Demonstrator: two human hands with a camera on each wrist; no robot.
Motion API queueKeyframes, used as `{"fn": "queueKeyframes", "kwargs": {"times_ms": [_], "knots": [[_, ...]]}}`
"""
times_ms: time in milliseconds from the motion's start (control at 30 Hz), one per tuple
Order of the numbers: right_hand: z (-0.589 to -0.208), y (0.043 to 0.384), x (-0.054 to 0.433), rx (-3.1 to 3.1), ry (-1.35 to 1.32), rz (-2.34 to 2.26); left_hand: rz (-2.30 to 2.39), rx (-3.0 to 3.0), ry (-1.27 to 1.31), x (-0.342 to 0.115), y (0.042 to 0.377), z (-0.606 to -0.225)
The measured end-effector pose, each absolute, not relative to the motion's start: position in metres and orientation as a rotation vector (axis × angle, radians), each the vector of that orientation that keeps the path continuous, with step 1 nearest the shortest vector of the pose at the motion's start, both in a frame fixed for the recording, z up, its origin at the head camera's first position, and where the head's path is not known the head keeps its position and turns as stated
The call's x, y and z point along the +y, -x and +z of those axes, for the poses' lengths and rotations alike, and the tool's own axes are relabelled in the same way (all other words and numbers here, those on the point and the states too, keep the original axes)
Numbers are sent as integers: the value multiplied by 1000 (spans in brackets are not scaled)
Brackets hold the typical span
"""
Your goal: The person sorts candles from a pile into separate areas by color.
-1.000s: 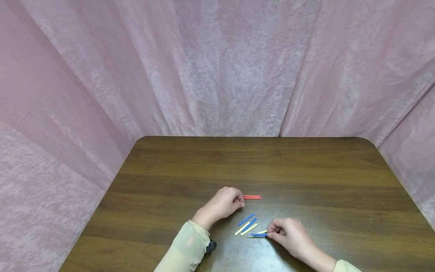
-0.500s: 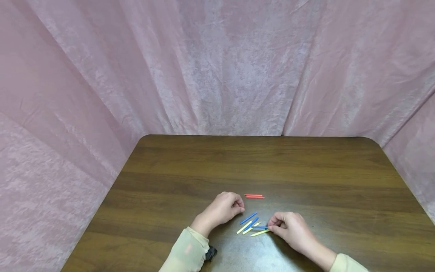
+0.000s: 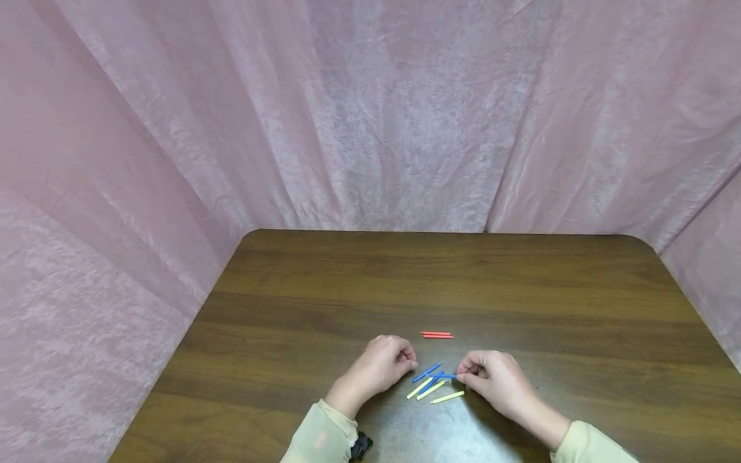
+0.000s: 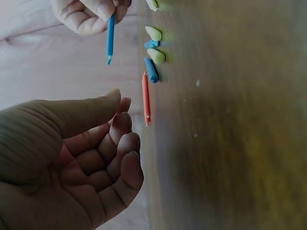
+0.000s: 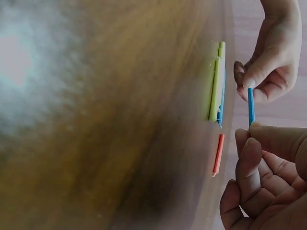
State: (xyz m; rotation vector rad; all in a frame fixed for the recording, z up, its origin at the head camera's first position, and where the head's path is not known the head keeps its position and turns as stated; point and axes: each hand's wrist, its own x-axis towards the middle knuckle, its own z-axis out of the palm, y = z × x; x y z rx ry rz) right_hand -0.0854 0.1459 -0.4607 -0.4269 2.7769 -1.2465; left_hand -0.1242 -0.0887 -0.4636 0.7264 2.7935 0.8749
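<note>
My right hand [image 3: 493, 384] pinches one end of a thin blue candle [image 4: 110, 40] between thumb and fingertips. The candle is held above the table, its free end pointing toward my left hand. That left hand [image 3: 383, 365] hovers with loosely bent fingers and holds nothing. Below, two other blue candles [image 3: 426, 372] lie in a loose cluster with yellow candles [image 3: 431, 390]. One more yellow candle [image 3: 448, 397] lies apart, just right of the cluster. Beyond the cluster, two red candles [image 3: 437, 335] rest side by side, parallel to the table's far edge.
A brown wood-grain table [image 3: 324, 276] with rounded far corners lies under both hands. Pink velvety curtains [image 3: 405, 116] hang behind it and at the sides. A black device [image 3: 361, 445] sits at my left wrist by the sleeve.
My right hand has lifted the blue candle off the yellow one and carried it farther from me, over the cluster. My left hand has drawn back from the red candles toward me.
</note>
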Motion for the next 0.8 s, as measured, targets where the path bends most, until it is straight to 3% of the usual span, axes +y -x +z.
{"fn": "queueKeyframes", "kwargs": {"times_ms": [800], "knots": [[-460,115,120,2834,459,-1185,832,2846,-688,-93,103,-461]]}}
